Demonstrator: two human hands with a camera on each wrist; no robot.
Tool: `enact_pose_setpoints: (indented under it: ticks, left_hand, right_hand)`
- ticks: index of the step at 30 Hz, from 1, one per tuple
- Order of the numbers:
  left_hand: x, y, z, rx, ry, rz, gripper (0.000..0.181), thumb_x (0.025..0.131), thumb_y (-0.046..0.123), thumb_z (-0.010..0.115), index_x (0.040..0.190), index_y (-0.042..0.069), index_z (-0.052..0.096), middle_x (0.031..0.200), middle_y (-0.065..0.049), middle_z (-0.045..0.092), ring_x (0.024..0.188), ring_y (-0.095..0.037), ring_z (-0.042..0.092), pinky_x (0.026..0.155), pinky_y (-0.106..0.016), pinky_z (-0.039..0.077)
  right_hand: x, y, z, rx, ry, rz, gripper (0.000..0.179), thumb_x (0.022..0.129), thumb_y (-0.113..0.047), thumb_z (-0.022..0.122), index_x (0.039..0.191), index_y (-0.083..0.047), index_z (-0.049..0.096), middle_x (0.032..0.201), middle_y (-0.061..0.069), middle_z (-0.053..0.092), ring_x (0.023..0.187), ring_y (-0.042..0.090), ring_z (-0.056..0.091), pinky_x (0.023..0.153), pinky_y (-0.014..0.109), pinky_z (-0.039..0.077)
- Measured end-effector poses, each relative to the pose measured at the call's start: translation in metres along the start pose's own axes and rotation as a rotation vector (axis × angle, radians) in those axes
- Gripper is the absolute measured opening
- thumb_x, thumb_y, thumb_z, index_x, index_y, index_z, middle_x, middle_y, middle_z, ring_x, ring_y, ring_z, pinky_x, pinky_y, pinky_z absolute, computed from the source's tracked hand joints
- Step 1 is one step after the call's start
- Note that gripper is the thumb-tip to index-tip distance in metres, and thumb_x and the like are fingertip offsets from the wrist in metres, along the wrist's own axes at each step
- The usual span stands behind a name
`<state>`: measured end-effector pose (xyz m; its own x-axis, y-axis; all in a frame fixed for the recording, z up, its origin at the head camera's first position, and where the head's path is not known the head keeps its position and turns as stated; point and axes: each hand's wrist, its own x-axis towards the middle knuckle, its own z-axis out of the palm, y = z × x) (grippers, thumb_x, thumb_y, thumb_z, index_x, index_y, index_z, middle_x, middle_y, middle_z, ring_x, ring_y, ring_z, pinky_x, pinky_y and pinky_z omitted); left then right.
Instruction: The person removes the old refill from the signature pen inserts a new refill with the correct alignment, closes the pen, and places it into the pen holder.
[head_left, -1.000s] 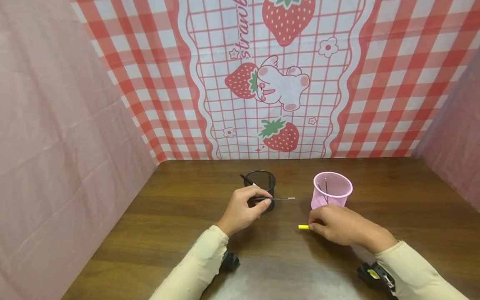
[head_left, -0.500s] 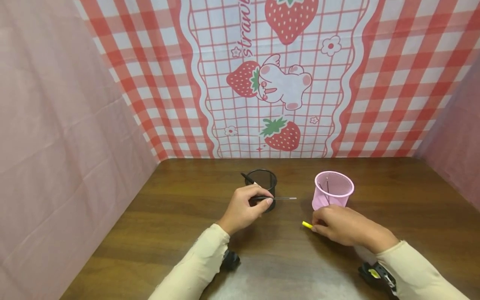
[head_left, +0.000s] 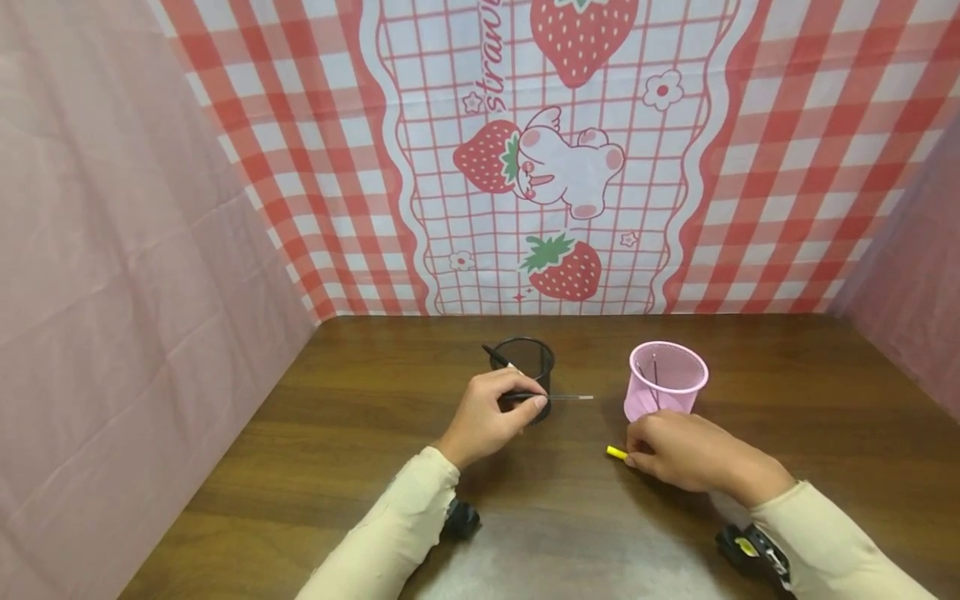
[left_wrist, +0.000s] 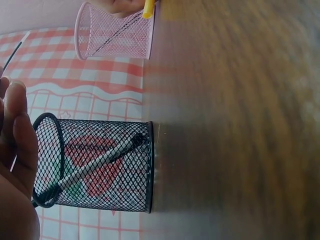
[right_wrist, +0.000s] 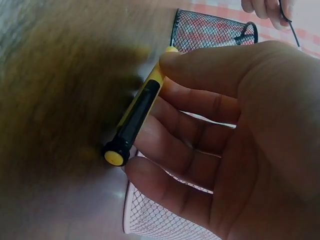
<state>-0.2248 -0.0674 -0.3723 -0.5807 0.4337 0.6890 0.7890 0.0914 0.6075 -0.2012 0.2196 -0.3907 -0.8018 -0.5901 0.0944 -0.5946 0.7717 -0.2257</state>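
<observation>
In the head view my left hand (head_left: 495,412) pinches a thin black stick with a pale tip (head_left: 573,397), like a pen refill, lying level and pointing right. The hand partly covers the black mesh pen cup (head_left: 531,354), in which a white-and-black pen (left_wrist: 97,164) leans. My right hand (head_left: 686,450) holds a yellow-and-black marker (right_wrist: 141,107) between thumb and fingers, close over the table. Only the marker's yellow end shows in the head view. Just behind this hand stands the pink mesh pen cup (head_left: 637,396), with thin dark sticks (head_left: 656,375) in it.
Both cups stand upright on the brown wooden table (head_left: 390,375). A red-and-white strawberry cloth (head_left: 360,208) hangs behind it, with a pink cloth (head_left: 135,250) at the left and another pink cloth (head_left: 907,275) at the right.
The marker's yellow end has swung slightly and shifted a little to the right with my right hand. My left hand keeps its hold on the thin stick, almost still.
</observation>
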Motion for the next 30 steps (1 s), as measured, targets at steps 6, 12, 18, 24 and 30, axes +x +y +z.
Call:
enact_pose_setpoints:
  ticks: [6, 12, 18, 24, 30]
  left_hand:
    - [0.0, -0.001, -0.001, -0.035, 0.004, -0.003, 0.005, 0.088, -0.007, 0.069, 0.093, -0.005, 0.071, 0.082, -0.011, 0.066, 0.054, -0.014, 0.06, 0.049, -0.031, 0.055]
    - [0.002, 0.0, -0.001, -0.022, -0.003, 0.004, 0.005, 0.089, -0.007, 0.069, 0.093, -0.005, 0.07, 0.082, -0.011, 0.066, 0.053, -0.017, 0.061, 0.049, -0.029, 0.054]
    - [0.0, -0.012, 0.002, -0.005, -0.002, 0.001, 0.005, 0.089, -0.005, 0.069, 0.093, -0.002, 0.071, 0.082, -0.01, 0.066, 0.054, -0.014, 0.06, 0.049, -0.031, 0.054]
    - [-0.006, -0.034, 0.006, -0.006, -0.006, -0.024, 0.004, 0.092, 0.004, 0.071, 0.095, 0.004, 0.073, 0.086, -0.004, 0.067, 0.055, -0.017, 0.062, 0.05, -0.032, 0.055]
    - [-0.007, -0.037, 0.006, -0.02, -0.016, -0.025, 0.009, 0.094, 0.01, 0.07, 0.096, 0.002, 0.073, 0.087, 0.0, 0.066, 0.055, -0.018, 0.063, 0.05, -0.037, 0.056]
  right_hand:
    - [0.0, 0.001, -0.001, -0.017, 0.004, 0.004, 0.024, 0.087, -0.024, 0.076, 0.07, -0.031, 0.06, 0.063, -0.02, 0.045, 0.057, 0.001, 0.042, 0.051, 0.029, 0.039]
    - [-0.001, 0.001, -0.003, -0.028, 0.009, 0.027, 0.024, 0.085, -0.024, 0.077, 0.069, -0.032, 0.06, 0.063, -0.02, 0.046, 0.057, 0.001, 0.043, 0.052, 0.031, 0.04]
    - [0.0, 0.0, -0.004, -0.04, 0.023, 0.028, 0.022, 0.087, -0.027, 0.076, 0.072, -0.034, 0.061, 0.064, -0.021, 0.046, 0.058, 0.0, 0.042, 0.052, 0.03, 0.039]
    - [0.001, -0.001, -0.004, -0.036, 0.044, 0.002, 0.021, 0.087, -0.027, 0.075, 0.075, -0.033, 0.06, 0.067, -0.022, 0.046, 0.06, -0.001, 0.043, 0.052, 0.03, 0.04]
    - [0.001, -0.003, -0.005, -0.034, 0.079, -0.036, 0.02, 0.087, -0.024, 0.075, 0.076, -0.032, 0.06, 0.069, -0.022, 0.047, 0.062, -0.002, 0.044, 0.053, 0.029, 0.041]
